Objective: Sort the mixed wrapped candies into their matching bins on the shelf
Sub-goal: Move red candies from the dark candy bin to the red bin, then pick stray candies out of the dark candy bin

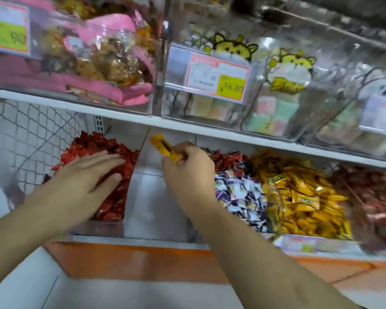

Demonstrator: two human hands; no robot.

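My right hand (187,172) pinches a yellow wrapped candy (163,146) and holds it up over the empty white bin (152,197) in the middle of the lower shelf. My left hand (87,175) lies flat with straight fingers on the heap of red wrapped candies (112,150) in the left bin. To the right sit a bin of purple and white candies (241,197) with red ones behind it, a bin of yellow candies (299,197), and a bin of dark red candies (379,208).
The upper shelf (120,114) carries clear bins with pink bagged snacks (98,63) and pastel wrapped sweets (276,108), with price tags (218,76) on the fronts. A wire mesh panel (31,134) stands at the left. An orange strip (132,262) runs along the lower shelf's front.
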